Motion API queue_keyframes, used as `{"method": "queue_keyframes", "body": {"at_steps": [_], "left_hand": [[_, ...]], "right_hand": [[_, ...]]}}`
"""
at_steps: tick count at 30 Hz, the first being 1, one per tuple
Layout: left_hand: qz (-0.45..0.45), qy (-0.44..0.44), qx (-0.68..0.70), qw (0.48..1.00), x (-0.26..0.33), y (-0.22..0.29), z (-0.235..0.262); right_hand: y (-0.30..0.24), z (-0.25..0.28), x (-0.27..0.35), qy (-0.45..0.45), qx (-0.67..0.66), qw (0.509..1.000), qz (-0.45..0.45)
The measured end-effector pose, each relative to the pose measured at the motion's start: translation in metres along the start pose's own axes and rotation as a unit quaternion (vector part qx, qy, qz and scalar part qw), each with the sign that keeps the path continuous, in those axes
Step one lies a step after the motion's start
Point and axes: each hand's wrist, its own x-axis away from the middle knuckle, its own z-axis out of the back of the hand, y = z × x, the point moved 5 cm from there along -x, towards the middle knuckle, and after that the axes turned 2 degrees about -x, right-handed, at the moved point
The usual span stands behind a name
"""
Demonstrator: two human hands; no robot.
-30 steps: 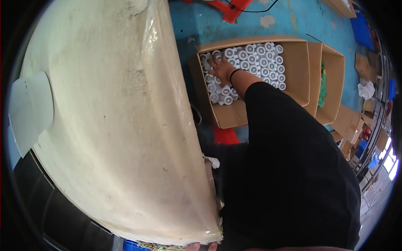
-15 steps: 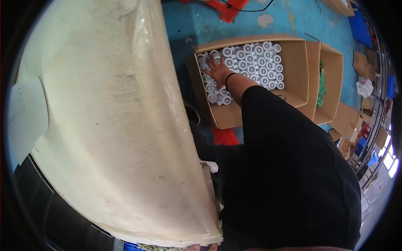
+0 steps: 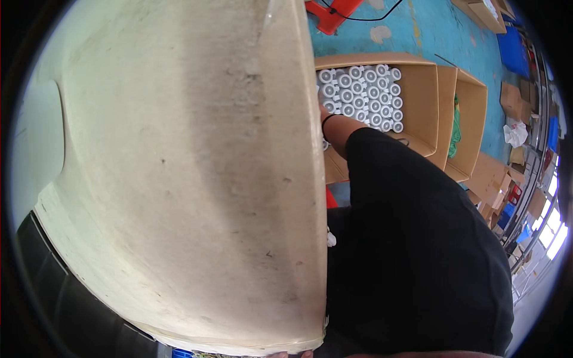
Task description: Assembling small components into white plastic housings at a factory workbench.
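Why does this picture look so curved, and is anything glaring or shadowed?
In the head view, the fisheye lens bends straight edges and leaves black corners; also in the head view, the windows at far right are washed out, a dim band, perhaps shadow, runs down the pale tabletop, and the white round-ended parts look fairly sharp.

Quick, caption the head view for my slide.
Right arm stretched into a cardboard box of round-topped white parts, the right hand mostly hidden behind the pale tabletop.

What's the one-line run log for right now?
right hand: at carton, mostly hidden by tabletop | carton: holds white round-ended parts | left fingers: at tabletop's edge
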Motion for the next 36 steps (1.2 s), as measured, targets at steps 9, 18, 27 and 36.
{"method": "queue_keyframes", "body": {"at_steps": [9,18,27,36], "left_hand": [[0.061,-0.012,-0.032,0.998,0.000,-0.004,0.008],[0.083,-0.018,0.038,0.996,0.001,-0.015,-0.006],[0.108,-0.011,0.064,0.992,0.002,-0.010,-0.008],[-0.152,0.066,-0.099,0.981,-0.014,0.079,0.021]], "right_hand": [[0.000,-0.083,-0.009,-0.175,0.347,0.879,-0.277],[-0.091,0.011,-0.050,-0.065,0.439,0.849,-0.288],[-0.061,0.030,-0.040,-0.266,0.352,0.703,-0.558],[-0.110,0.011,-0.010,-0.221,0.427,0.812,-0.331]]}}
